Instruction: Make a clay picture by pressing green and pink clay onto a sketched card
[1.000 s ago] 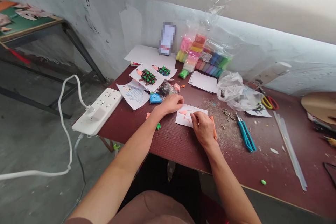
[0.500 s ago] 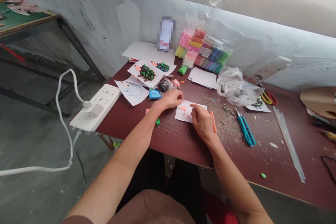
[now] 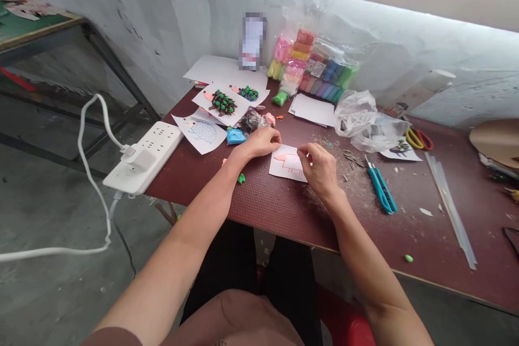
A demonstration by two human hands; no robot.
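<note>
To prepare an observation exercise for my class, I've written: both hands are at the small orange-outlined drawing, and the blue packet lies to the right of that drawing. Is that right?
Not quite: the blue packet lies to the left of the small orange-outlined drawing, as the head view shows. The left hand and right hand are indeed at that drawing.

1 head-worn view, looking forward and down
</note>
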